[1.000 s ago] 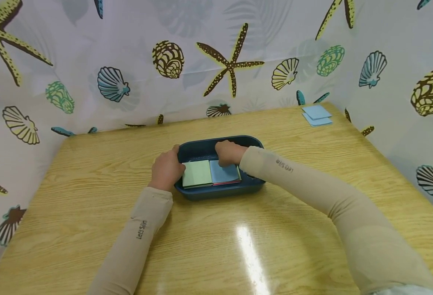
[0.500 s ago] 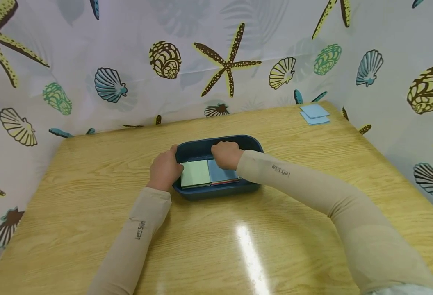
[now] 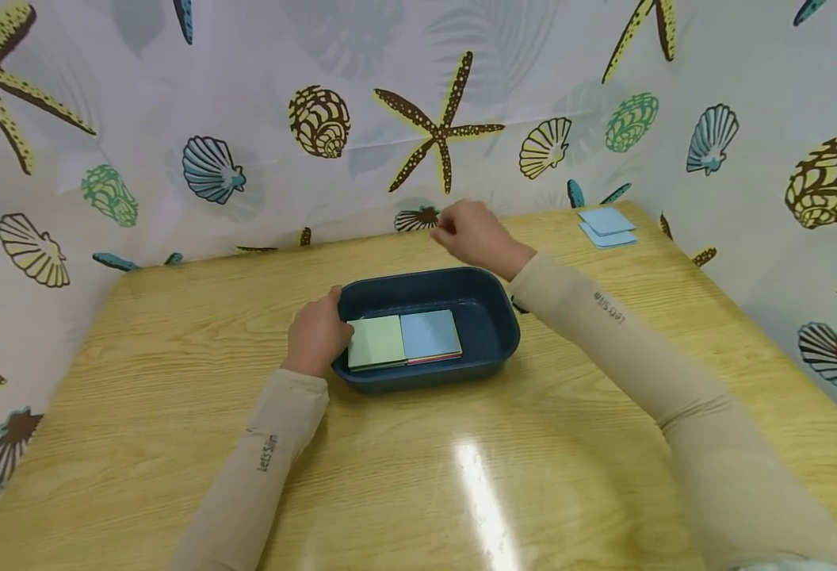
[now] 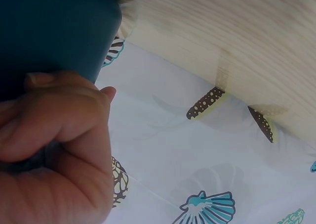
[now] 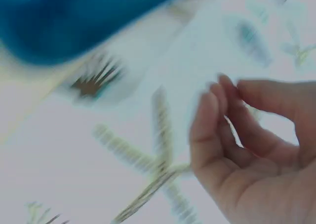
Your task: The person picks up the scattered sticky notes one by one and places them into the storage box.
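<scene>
A dark blue plastic bin (image 3: 488,325) with rounded corners stands on the wooden table. My left hand (image 3: 316,335) grips its left end, thumb over the rim. Inside lie two stacks of square paper side by side: pale green (image 3: 376,342) on top at the left, blue (image 3: 429,333) on top at the right, with a red edge beneath. My right hand (image 3: 477,236) is raised beyond the bin's back right rim. In the right wrist view its fingers (image 5: 205,115) curve loosely towards the thumb, with nothing between them. The left wrist view shows the bin's outer wall (image 4: 54,31) beside the curled left fingers.
Two light blue paper squares (image 3: 607,221) overlap at the table's far right corner. A white cloth (image 3: 261,71) printed with shells and starfish hangs behind the table and along its sides. The wooden tabletop (image 3: 390,468) stretches around the bin.
My right hand has lifted out of the bin and moved back and to the right, uncovering the blue paper stack. The left hand keeps its grip on the bin's left end.
</scene>
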Available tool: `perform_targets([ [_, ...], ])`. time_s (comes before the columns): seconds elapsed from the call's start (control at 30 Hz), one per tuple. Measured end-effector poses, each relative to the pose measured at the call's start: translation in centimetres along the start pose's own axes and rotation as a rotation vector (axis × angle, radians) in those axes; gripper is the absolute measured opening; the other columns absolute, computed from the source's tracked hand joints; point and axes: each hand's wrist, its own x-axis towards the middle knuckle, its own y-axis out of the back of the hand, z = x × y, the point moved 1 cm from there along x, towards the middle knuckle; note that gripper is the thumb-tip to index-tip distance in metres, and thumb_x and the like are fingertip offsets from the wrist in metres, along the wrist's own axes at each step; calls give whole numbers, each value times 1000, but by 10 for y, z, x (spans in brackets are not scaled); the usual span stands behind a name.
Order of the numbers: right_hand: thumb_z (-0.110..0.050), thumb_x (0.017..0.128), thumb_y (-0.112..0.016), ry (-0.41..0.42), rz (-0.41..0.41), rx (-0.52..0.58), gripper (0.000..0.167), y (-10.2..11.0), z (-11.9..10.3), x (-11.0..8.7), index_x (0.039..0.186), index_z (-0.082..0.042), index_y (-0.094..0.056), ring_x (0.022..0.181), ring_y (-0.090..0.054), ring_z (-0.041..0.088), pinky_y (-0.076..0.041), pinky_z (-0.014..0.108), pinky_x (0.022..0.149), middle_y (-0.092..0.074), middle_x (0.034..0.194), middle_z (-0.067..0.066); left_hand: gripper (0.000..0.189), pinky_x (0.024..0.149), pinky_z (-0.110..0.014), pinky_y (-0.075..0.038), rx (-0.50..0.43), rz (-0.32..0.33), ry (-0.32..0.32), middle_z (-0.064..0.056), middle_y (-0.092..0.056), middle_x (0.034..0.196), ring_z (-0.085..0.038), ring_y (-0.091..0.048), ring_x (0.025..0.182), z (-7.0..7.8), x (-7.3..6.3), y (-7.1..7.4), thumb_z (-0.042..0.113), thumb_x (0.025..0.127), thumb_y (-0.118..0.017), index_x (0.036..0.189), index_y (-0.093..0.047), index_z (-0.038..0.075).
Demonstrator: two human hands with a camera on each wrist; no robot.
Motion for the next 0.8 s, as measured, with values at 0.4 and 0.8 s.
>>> perform_targets([
  [0.4,-20,98,-52,-301,346,64,34,29,144,-2,84,7,-66,59,-49,23,-42,41,62,-63,81,22,64,59,-40,-49,-14,-14,11,-24,-65,112,-29,-60,75,-4,0,0,7,87,-61,147,-39,4],
  [0.8,-23,100,-39,-642,308,-86,43,30,245,-14,118,12,-58,110,-46,51,-41,58,89,-50,118,37,64,43,-28,-33,-37,34,-16,-17,-65,75,-20,-45,54,-4,-2,1,3,84,-63,145,-41,2],
])
